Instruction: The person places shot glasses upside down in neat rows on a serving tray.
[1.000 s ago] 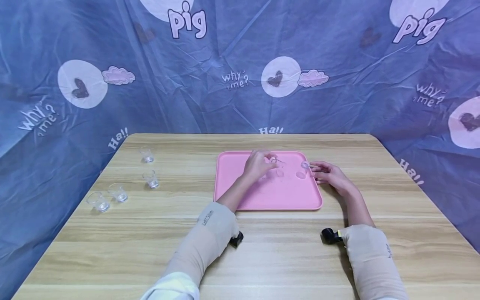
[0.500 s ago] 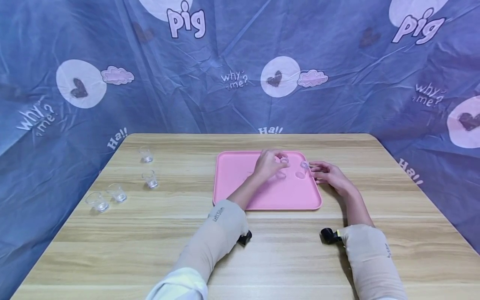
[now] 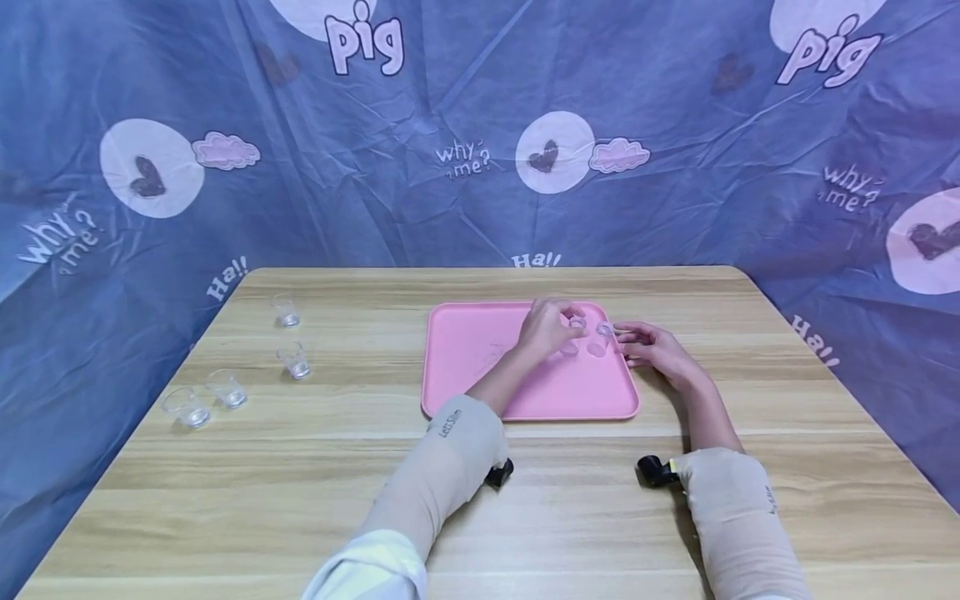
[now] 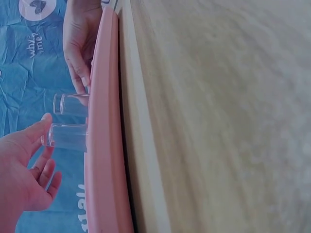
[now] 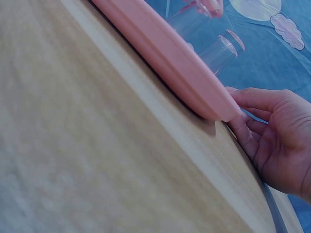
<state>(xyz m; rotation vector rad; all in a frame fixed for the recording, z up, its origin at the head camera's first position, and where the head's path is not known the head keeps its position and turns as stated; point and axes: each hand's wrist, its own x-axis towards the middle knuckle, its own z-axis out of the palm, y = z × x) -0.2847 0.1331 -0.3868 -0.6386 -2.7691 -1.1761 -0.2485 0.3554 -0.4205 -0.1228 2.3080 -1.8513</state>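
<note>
On the right part of the pink tray a small clear shot glass stands upside down, its rim at the tray. My left hand pinches its base between thumb and fingers; the other fingers are loosely bent. A second upturned shot glass stands close beside it, nearer the right edge. My right hand holds the tray's right edge, one finger at the top of the rim and others lower along the side, as the right wrist view shows.
Several upright clear shot glasses stand at the left of the wooden table, among them a back glass, a middle glass and a front glass. A blue printed cloth hangs behind the table.
My left hand has moved right across the tray with the shot glass, coming near the second upturned glass. The right hand has stayed at the tray's edge.
</note>
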